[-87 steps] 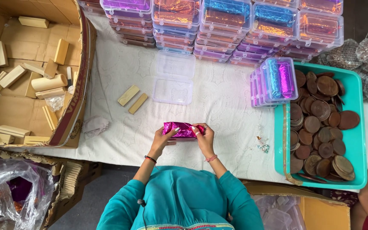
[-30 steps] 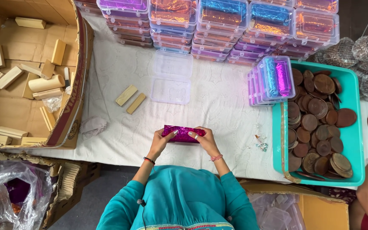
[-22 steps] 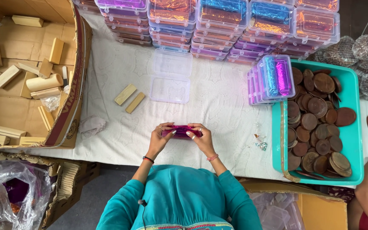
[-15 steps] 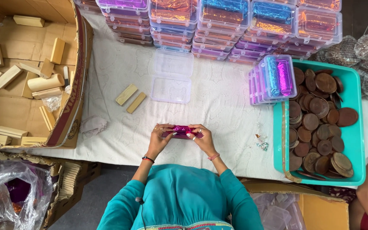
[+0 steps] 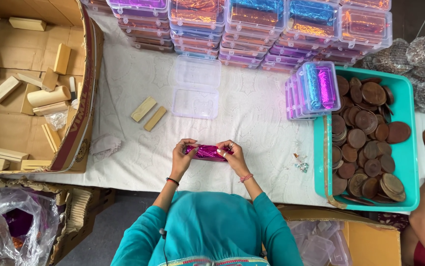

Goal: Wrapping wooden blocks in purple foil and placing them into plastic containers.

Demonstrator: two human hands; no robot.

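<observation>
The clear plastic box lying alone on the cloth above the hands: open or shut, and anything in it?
Open and empty: the clear plastic box lies with its lid flipped back flat, and only white cloth shows through both halves.

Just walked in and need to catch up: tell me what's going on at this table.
A person in teal holds a pink foil packet in both hands, left hand and right hand pinching its ends above the white cloth. An open clear box lies empty beyond it, beside two wood blocks. Filled boxes are stacked at the back. A teal tub on the right holds brown discs.
</observation>
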